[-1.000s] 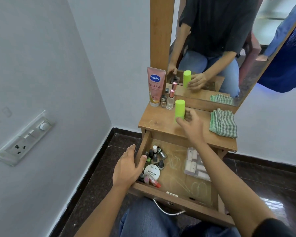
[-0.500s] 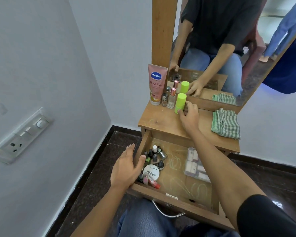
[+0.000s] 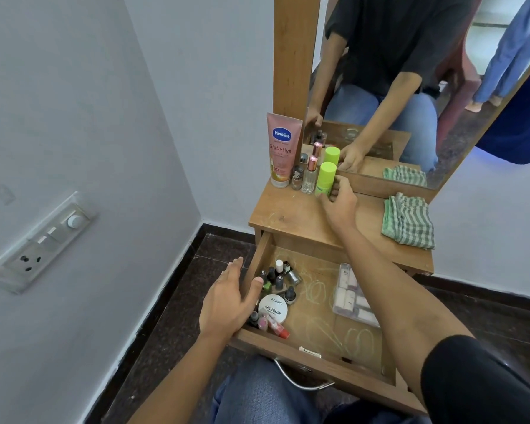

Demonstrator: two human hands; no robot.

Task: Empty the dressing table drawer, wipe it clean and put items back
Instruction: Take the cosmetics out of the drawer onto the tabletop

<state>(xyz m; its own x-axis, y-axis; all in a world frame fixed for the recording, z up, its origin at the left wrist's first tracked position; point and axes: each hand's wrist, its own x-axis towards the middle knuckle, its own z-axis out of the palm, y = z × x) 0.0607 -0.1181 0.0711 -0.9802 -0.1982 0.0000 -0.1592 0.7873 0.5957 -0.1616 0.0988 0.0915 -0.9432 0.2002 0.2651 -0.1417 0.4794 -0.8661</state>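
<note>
**Green bottle set down; drawer still to clear**

The right hand [image 3: 338,203] has moved the green bottle [image 3: 325,179] from mid-air and stood it upright on the tabletop [image 3: 288,215] above the drawer [image 3: 257,261], just beside the perfume [image 3: 309,175]. Its fingers still curl round the bottle's base. The left hand [image 3: 227,301] has stayed on the drawer's left wall, fingers straight and relaxed, thumb inside. Nail polishes [image 3: 277,280] crowd the drawer's left side and a clear box [image 3: 352,296] lies at its right, so emptying looks far from done.
</note>
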